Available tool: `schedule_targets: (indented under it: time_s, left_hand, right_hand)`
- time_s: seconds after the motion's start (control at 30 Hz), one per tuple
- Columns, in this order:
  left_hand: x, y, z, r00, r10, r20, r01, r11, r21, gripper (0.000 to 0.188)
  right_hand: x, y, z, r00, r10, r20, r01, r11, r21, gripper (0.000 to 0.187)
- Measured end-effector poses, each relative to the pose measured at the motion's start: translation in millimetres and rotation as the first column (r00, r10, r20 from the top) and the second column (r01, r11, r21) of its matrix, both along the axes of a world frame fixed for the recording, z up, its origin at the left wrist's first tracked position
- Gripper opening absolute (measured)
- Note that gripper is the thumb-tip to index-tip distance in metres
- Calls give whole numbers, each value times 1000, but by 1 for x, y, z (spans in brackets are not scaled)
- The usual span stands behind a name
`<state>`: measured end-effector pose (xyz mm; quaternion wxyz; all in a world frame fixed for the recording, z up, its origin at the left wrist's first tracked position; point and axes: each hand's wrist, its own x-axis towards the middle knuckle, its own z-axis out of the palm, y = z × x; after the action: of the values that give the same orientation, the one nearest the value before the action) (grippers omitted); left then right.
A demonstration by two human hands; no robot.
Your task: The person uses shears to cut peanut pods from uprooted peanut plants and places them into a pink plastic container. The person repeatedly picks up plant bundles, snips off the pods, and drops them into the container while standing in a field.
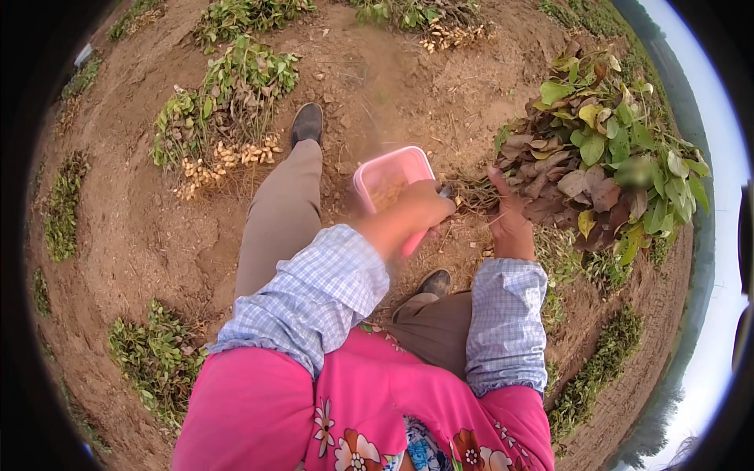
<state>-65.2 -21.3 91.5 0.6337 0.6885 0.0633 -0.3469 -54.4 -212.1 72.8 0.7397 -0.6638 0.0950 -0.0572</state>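
My right hand (pixel 510 224) is wrapped round the stems of an uprooted peanut plant (pixel 589 169), whose green, yellow and brown leaves spread to the right. My left hand (pixel 428 207) is closed beside the plant's root end (pixel 473 193). A small dark grey bit shows at its fingertips, but what it grips is hidden. Under and behind that hand, a pink plastic container (pixel 393 169) stands tilted in view, with pale peanuts (pixel 386 193) inside. My left hand and wrist cover part of its right side; whether they touch it I cannot tell.
A pulled peanut plant with pods (pixel 228 157) lies on the brown soil (pixel 369 78) to the left. Another heap with pods (pixel 452 35) lies at the far side. More green plants (pixel 157 357) are at the near left. My shoes (pixel 307 124) flank the container.
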Motion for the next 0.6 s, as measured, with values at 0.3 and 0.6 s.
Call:
schedule_targets:
  time_s: [0.3,0.6]
  left_hand:
    - [-6,-10,-71,935,130,329,-170,981,97,26]
    - [13,-12,-86,998,55,-5,-54,997,58,26]
  right_hand:
    - [11,15,-46,941,153,301,-316,717,622,33]
    - [5,19,-79,963,169,209,-70,908,-413,26]
